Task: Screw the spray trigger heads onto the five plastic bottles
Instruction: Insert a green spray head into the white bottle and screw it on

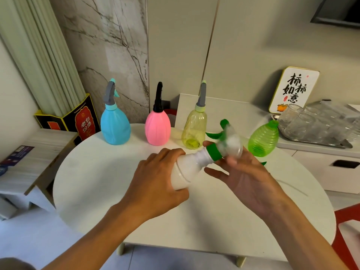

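Twisting a green trigger head onto a white bottle, held tilted above the bench.

Left hand wrapped around the bottle body; right hand fingertips pinching the blurred head at its collar. Behind: blue bottle, pink bottle, yellow bottle capped, green bottle headless.

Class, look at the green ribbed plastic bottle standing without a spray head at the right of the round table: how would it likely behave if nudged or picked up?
The green ribbed plastic bottle looks see-through and empty, so it is probably light and would slide or tip easily. Its thin ribbed wall may flex under a squeeze. Tipped over, its rounded body would likely roll on the white round table.
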`<state>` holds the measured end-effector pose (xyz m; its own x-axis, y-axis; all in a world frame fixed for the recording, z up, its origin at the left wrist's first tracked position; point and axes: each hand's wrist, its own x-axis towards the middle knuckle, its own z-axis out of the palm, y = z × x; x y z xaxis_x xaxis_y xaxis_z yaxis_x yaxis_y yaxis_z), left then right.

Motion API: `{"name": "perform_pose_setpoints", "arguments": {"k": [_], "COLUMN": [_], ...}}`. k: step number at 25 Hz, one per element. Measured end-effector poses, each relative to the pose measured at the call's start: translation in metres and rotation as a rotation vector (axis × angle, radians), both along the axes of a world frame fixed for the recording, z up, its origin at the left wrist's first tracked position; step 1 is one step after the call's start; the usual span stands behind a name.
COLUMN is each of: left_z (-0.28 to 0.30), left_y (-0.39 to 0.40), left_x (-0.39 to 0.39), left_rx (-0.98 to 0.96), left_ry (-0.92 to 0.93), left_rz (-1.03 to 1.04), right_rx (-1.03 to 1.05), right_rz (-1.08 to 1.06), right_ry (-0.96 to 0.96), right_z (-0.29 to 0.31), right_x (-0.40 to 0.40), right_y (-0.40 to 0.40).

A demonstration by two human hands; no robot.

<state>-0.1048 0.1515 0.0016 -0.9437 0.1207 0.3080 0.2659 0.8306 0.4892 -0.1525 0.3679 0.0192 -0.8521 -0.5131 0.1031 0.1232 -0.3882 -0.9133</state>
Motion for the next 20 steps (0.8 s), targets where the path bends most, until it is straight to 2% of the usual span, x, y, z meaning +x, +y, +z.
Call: {"name": "perform_pose_setpoints", "arguments": {"k": [1, 3, 7, 9, 12, 13, 16, 17, 20], "left_z": [0.001, -0.001, -0.013, -0.012, -0.007, -0.007, -0.007, -0.006, -0.001], "left_y": [0.003, 0.01, 0.03, 0.036, 0.031, 0.03, 0.031, 0.032, 0.028], "left_x": [0.001, 0.004, 0.011, 0.011, 0.006, 0.006, 0.006, 0.007, 0.005], "left_rx": [0.092, 0.157, 0.083, 0.121, 0.335, 0.341, 0.217, 0.239, 0.457], "left_ry": [-0.056, -0.128, 0.028, 0.061, -0.158, -0.197, -0.142, -0.17, -0.413], "left_rz": [-0.025, -0.084, 0.032, 0.05, -0.065, -0.095, -0.077, -0.083, -0.248], "right_rx": [-0.021, -0.059, -0.023, -0.052, -0.095, -0.084, -0.045, -0.034, -0.079], "right_rz": [-0.005, -0.1, -0.309, -0.311, -0.201, -0.194, -0.209, -0.219, -0.188], "right_ry": [0.021, 0.02, 0.051, 0.052, 0.033, 0.026, 0.019, 0.023, 0.019], "right_z": [-0.001, -0.003, -0.006, -0.004, 0.005, 0.006, 0.005, 0.005, 0.008], "right_x": [0.001, 0.004, 0.006, 0.005, 0.001, 0.0, -0.001, -0.001, 0.001], "right_y": [-0.003, -0.011, -0.023, -0.023, -0.016, -0.014, -0.013, -0.013, -0.012]}}
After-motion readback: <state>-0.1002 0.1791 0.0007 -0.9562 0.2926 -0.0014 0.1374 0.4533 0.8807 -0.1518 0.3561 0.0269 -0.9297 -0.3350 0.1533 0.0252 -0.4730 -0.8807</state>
